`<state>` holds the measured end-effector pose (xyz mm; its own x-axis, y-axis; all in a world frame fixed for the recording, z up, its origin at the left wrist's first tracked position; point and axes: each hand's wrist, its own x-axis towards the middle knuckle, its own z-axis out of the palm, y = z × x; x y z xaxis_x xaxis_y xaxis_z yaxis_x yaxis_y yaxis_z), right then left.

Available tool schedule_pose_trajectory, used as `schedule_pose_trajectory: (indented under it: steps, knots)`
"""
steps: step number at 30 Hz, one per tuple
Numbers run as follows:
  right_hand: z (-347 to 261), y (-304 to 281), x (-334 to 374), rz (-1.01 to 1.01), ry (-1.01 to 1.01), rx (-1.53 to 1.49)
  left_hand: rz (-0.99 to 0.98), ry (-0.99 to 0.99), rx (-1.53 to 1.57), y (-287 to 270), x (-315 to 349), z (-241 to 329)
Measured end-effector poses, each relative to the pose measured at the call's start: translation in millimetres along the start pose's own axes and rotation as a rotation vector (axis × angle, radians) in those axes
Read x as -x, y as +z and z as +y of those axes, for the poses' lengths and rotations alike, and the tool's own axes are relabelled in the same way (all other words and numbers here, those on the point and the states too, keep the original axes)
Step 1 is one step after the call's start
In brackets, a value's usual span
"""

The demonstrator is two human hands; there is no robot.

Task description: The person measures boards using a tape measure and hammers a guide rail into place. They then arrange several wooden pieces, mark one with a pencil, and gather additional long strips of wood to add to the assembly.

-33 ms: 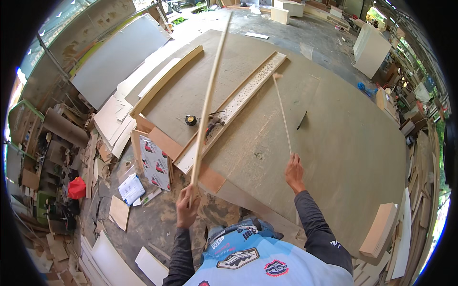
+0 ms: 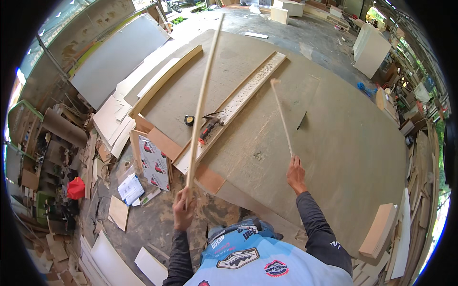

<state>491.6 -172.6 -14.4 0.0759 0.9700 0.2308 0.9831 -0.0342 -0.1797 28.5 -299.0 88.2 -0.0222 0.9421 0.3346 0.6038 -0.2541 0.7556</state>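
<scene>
My left hand (image 2: 183, 209) is closed around the lower end of a long, thin wooden strip (image 2: 205, 90), which rises tilted across the worktable. My right hand (image 2: 296, 175), over the table, grips the near end of a thinner pale wooden strip (image 2: 283, 117). That strip's far end carries a small frayed tuft. Behind the left strip lies a long white trough-like board (image 2: 241, 97) with dark specks and a wooden edge. A claw hammer (image 2: 209, 129) with a red and black handle rests on it. A tape measure (image 2: 189, 120) sits to its left.
A slim black object (image 2: 302, 120) lies on the large brown worktable (image 2: 343, 143). At its left edge is a curved wooden piece (image 2: 167, 78); a wooden block (image 2: 378, 230) sits near right. Offcuts, a foil-faced panel (image 2: 155, 162) and papers (image 2: 130, 189) lie left.
My left hand has shifted slightly left and down, and its strip has swung left, uncovering more of the hammer. My right hand has drawn slightly nearer with the thinner strip.
</scene>
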Motion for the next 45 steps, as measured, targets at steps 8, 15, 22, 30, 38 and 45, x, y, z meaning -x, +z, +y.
schedule_pose_trajectory:
  steps: [8, 15, 22, 30, 38, 45]
  knots:
    - [51.4, 13.6, -16.7, -0.151, -0.173, 0.033, 0.186, -0.244, 0.151, -33.9, 35.0, -9.9]
    - [34.1, -26.8, 60.0, -0.479, -0.436, -0.079, 0.391, -0.307, 0.144, -51.7, 118.6, -34.0]
    - [37.1, -130.9, 248.3, -0.606, -0.891, -0.337, 0.523, -0.495, 0.126, -89.0, 212.6, -26.3]
    - [63.1, -104.9, 201.9, 0.021, -0.217, -0.37, 0.67, -0.496, 0.019, -120.6, 278.5, 16.0]
    - [11.9, -25.9, 208.4, -0.138, -0.707, -0.28, 0.74, -0.507, -0.001, -122.5, 303.6, 49.9]
    - [21.2, -120.3, 302.4, -0.559, -1.172, -0.39, 0.784, -0.498, -0.014, -137.3, 317.9, 43.4]
